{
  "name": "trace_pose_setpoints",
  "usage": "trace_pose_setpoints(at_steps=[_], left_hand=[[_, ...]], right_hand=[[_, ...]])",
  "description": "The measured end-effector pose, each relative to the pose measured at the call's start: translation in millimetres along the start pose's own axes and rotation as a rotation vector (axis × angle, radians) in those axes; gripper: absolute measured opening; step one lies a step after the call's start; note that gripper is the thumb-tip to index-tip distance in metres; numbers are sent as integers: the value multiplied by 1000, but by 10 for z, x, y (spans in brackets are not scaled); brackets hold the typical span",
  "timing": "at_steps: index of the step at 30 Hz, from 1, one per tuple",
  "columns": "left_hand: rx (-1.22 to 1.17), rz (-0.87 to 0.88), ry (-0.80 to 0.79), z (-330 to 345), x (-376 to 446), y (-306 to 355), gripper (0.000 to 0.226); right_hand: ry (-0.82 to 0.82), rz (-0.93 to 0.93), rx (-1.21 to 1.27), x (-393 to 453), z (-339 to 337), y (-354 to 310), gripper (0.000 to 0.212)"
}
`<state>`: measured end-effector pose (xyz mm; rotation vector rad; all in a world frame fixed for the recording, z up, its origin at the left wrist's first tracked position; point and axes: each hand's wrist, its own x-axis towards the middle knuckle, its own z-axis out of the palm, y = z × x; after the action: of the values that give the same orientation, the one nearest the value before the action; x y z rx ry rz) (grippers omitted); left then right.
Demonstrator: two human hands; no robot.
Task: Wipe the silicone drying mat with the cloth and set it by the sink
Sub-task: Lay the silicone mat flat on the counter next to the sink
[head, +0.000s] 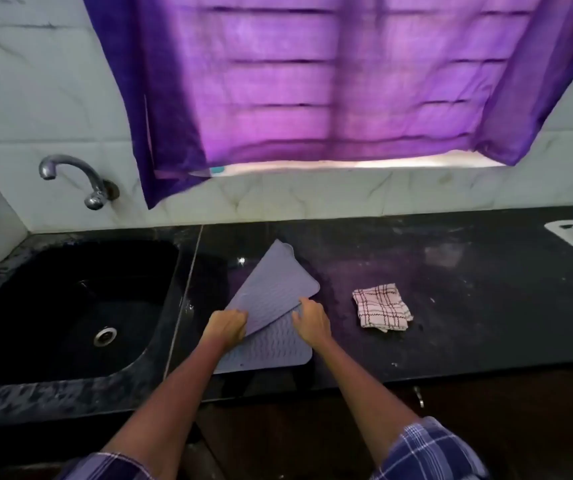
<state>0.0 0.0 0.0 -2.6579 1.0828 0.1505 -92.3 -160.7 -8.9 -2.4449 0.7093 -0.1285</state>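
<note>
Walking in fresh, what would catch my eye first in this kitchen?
Likely the glowing purple curtain over the window at the top. Below it, on the dark counter right of the black sink, the left hand and right hand both hold a folded lilac mat. A checked cloth lies untouched to its right.
</note>
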Motion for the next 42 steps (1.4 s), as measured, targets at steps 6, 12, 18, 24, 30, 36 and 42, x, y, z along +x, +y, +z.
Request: trace_pose_setpoints(at_steps=[6,12,18,24,30,36,42], left_hand=[[0,117,-22,133,484,-65,31],[-1,215,50,141,940,-288,34],[-24,179,82,170,1144,-697,34],[-42,52,120,225,1270,-1196,28],[-56,-46,179,201,1292,-1557,28],[-123,-235,167,198,1230,-2020,27],[-130,-191,74,240,1154,-2049,28]], right_hand=[[81,336,181,578,129,-49,24],[228,826,647,1163,213,-61,37],[242,953,618,1321,286,-120,33],[298,870,540,1517,301,-581,31],[337,589,471,1748,497,-1544,22],[147,159,407,2000,491,-2058,22],[168,193,367,1929,487,-1726,19]])
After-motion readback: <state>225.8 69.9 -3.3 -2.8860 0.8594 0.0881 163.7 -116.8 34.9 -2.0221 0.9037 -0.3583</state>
